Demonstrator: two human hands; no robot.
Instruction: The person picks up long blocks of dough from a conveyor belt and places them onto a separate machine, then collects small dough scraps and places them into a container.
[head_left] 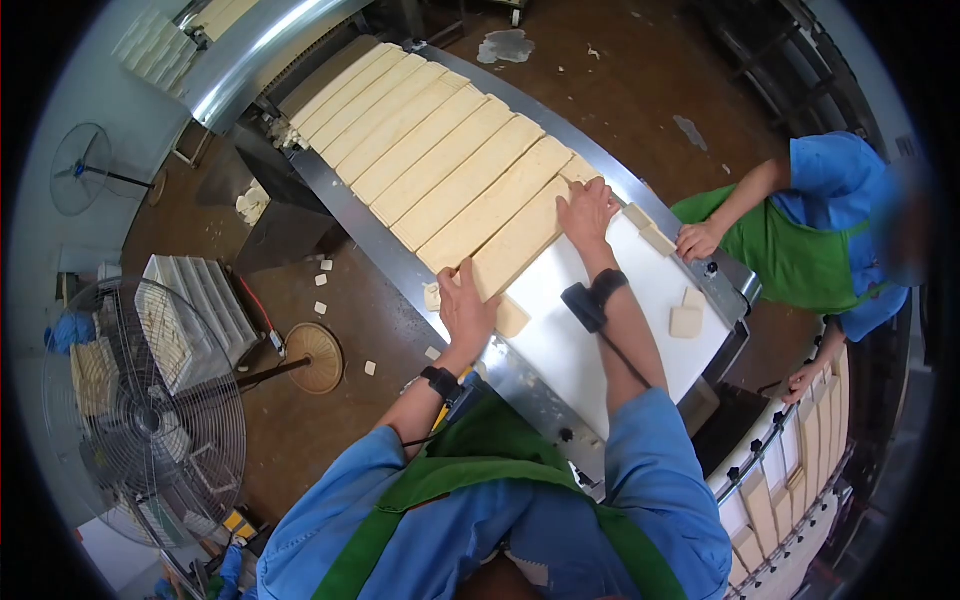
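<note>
Head view: a white conveyor belt with shiny steel side rails (560, 330) runs diagonally through the picture, and everything below is placed from it; on its upper stretch lie long pale cream dough strips (420, 130), side by side and touching, crosswise to the belt; the nearest long pale dough strip (515, 245) lies at the end of that row, where the bare white belt begins; the left hand (466, 308) lies flat with fingers spread on that strip's end by the belt's near rail, gripping nothing; the right hand (586, 212) lies flat and open on the strip's other end toward the far rail, also closing on nothing; both wrists wear black bands; a small pale dough offcut (512, 318) lies on the belt just beside the left hand; two more small pale dough pieces (687, 318) lie on the bare belt near the far rail; beyond the far rail stands a co-worker in a blue shirt and green apron (810, 240), one hand (697, 240) resting at the rail; on the brown floor off the near rail stands a large round wire-caged fan (145, 420)
</note>
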